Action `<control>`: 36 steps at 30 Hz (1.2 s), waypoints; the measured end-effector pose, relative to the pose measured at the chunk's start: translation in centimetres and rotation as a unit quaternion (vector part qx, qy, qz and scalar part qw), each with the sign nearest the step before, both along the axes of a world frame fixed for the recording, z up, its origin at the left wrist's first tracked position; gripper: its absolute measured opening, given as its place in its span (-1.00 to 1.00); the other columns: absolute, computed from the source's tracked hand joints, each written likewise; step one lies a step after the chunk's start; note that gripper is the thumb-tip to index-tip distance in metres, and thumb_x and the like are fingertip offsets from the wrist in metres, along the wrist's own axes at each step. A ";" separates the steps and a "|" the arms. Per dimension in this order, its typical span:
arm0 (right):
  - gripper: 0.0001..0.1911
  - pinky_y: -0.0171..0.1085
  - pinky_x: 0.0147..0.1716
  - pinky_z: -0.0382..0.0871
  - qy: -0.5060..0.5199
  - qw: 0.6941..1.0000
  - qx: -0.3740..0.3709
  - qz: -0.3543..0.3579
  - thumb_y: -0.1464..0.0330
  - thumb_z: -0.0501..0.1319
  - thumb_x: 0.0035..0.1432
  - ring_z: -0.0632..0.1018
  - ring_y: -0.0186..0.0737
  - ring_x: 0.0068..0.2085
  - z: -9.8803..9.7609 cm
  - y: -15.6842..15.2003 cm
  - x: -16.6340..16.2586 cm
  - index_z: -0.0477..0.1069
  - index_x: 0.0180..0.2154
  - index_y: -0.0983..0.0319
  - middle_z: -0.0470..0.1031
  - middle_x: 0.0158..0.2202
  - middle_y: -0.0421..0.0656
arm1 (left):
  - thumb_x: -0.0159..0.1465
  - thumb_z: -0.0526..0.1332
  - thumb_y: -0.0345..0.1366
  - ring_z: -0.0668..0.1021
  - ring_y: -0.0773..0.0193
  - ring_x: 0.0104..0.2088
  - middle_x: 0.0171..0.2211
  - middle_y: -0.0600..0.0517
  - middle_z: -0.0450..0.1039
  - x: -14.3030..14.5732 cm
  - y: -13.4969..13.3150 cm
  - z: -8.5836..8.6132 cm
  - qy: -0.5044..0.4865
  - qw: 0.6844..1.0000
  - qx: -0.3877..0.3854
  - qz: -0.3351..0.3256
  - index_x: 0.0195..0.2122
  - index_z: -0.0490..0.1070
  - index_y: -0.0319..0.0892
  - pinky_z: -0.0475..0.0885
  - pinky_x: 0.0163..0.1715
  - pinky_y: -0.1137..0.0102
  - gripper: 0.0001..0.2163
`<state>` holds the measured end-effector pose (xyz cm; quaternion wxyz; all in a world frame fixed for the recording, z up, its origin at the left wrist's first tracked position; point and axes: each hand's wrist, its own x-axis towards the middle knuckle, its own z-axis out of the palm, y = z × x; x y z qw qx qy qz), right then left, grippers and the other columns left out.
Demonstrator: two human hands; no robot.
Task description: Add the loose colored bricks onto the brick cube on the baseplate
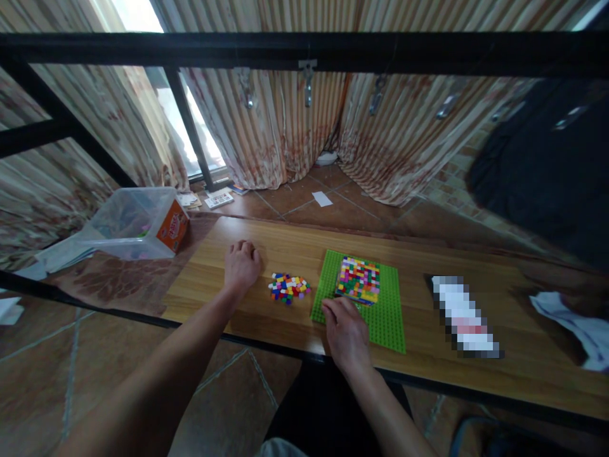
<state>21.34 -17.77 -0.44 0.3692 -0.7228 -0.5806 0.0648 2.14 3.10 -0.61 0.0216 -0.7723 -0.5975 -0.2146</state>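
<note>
Left hand (242,266) is rested closed on tabletop (476,254), near loose bricks (288,287). Right hand (346,331) is laid on baseplate (387,317), fingers curled, nothing gripped, beside brick block (358,280).

Bare tabletop (285,244) beyond loose bricks (288,287); baseplate (387,317) rightward.

The left hand (242,266) is curled knuckles-up on the wooden table (285,244), so its fingertips and whatever its palm may cover are hidden. The right hand (346,331) lies over the near edge of the green baseplate (387,317); its fingertips, at 6 o'clock of the multicoloured brick block (358,280), are too small to show whether they pinch a piece. The loose bricks (288,287) are too small to count. At 3 o'clock a flat object (464,315) is blurred into pixels. A white cloth (573,324) is cut by the right edge, a pale item (9,310) by the left. The clear plastic box (133,222) at 10 o'clock shows blurred contents.
</note>
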 end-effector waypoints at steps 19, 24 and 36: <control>-0.66 -0.16 -0.14 0.39 0.060 0.997 0.025 -0.052 0.17 0.11 0.25 0.59 -0.12 -0.21 3.5 1.1 3.8 0.58 -0.26 0.21 0.62 -0.23 -0.08 | 0.27 0.02 -0.28 0.43 -0.02 -0.02 -0.10 -0.16 0.46 0.1 0.0 -0.1 -0.015 1.000 -0.010 -0.004 -0.21 0.43 -0.18 0.30 0.05 0.11 -0.78; -0.65 -0.14 -0.17 0.41 0.072 0.994 0.021 -0.079 0.13 0.12 0.22 0.60 -0.08 -0.23 3.5 1.5 3.8 0.57 -0.24 0.22 0.63 -0.23 -0.06 | 0.27 0.02 -0.28 0.43 -0.01 -0.02 -0.11 -0.17 0.46 0.1 0.0 0.0 -0.023 1.000 -0.014 -0.009 -0.21 0.43 -0.18 0.28 0.07 0.12 -0.78; -0.67 -0.20 -0.28 0.40 0.039 0.995 0.048 -0.075 0.15 0.13 0.23 0.57 -0.16 -0.33 3.6 0.7 4.0 0.55 -0.28 0.23 0.60 -0.29 -0.06 | 0.28 0.02 -0.29 0.43 0.01 -0.03 -0.11 -0.15 0.45 0.1 -0.1 0.1 -0.024 0.999 -0.025 -0.005 -0.22 0.43 -0.17 0.28 0.07 0.14 -0.79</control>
